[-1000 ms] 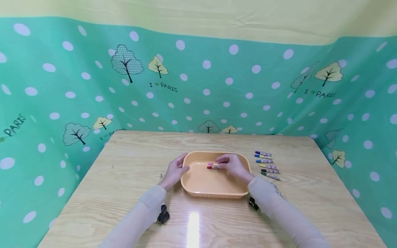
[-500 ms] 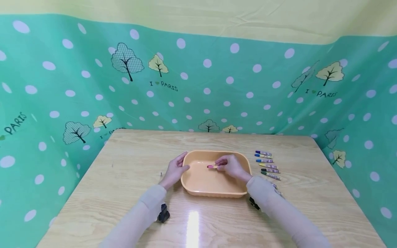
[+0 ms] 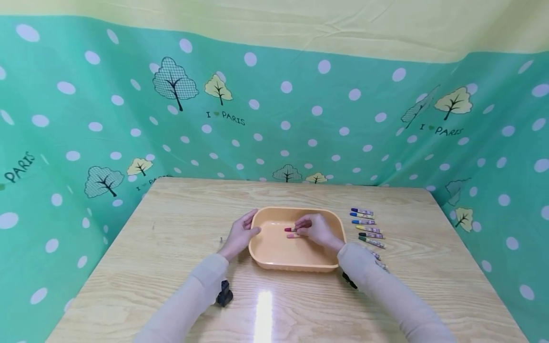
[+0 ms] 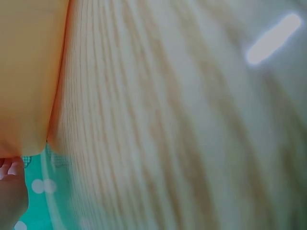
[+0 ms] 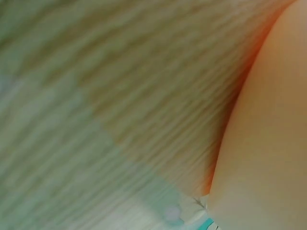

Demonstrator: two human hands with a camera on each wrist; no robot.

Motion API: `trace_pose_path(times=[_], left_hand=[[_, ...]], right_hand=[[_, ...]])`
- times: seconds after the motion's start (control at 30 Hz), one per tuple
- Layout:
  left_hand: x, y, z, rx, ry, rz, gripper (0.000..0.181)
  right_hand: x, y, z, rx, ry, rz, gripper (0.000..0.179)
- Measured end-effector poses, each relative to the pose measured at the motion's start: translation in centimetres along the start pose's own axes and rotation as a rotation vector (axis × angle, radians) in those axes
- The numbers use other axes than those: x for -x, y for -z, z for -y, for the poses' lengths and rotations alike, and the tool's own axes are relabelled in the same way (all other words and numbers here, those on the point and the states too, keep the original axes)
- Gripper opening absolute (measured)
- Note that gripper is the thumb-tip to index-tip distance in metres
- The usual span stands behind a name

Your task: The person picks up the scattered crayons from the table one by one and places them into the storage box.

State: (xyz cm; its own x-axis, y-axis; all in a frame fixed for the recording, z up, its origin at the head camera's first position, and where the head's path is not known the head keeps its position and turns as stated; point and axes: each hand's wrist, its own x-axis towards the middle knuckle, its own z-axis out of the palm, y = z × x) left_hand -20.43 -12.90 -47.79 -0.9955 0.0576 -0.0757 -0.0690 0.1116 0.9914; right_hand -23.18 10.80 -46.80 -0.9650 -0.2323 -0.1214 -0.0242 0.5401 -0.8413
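- The order of the two crayons at the right hand [image 3: 316,230] has swapped: the red crayon [image 3: 288,229] is now on the far side and the pink crayon [image 3: 292,236] on the near side, whereas a second ago pink was farther.
- Halfway between, only one coloured end showed past the fingers; now both do, pointing left.
- The right hand's fingers are drawn together and pinch the red crayon; its fingers cover the rest, so I can't tell whether the pink one is held too or rests on the tray [image 3: 279,252].
- Both crayons are inside the tray's outline. My reading is that the work is in handling or arranging these two.
- The left hand [image 3: 241,234] has stayed at the tray's left end, thumb over the rim and fingers outside, gripping it.
- The row of crayons [image 3: 369,229] on the tabletop [image 3: 193,209], right of the tray, looks undisturbed.
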Motion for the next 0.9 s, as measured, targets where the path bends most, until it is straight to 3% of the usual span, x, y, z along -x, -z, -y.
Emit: trace_pose_path(times=[0.17,0.4,0.67,0.77,0.9], left_hand=[[0.1,0.1,0.0,-0.004,0.010,-0.001,0.059],[0.2,-0.2,-0.2,0.000,0.000,-0.008,0.060],[0.3,-0.1,-0.1,0.009,0.006,-0.020,0.060],[0.2,-0.1,-0.1,0.005,0.004,-0.012,0.060],[0.2,0.0,-0.1,0.004,-0.002,0.000,0.060]], right_hand=[[0.2,0.0,0.2,-0.029,0.001,0.015,0.017],[0.3,0.4,0.3,-0.159,0.025,0.020,0.021],[0.0,0.8,0.1,-0.178,0.015,-0.004,0.025],[0.1,1.8,0.4,-0.182,0.020,-0.038,0.026],[0.8,4.2,1.4,-0.175,0.086,-0.066,0.029]])
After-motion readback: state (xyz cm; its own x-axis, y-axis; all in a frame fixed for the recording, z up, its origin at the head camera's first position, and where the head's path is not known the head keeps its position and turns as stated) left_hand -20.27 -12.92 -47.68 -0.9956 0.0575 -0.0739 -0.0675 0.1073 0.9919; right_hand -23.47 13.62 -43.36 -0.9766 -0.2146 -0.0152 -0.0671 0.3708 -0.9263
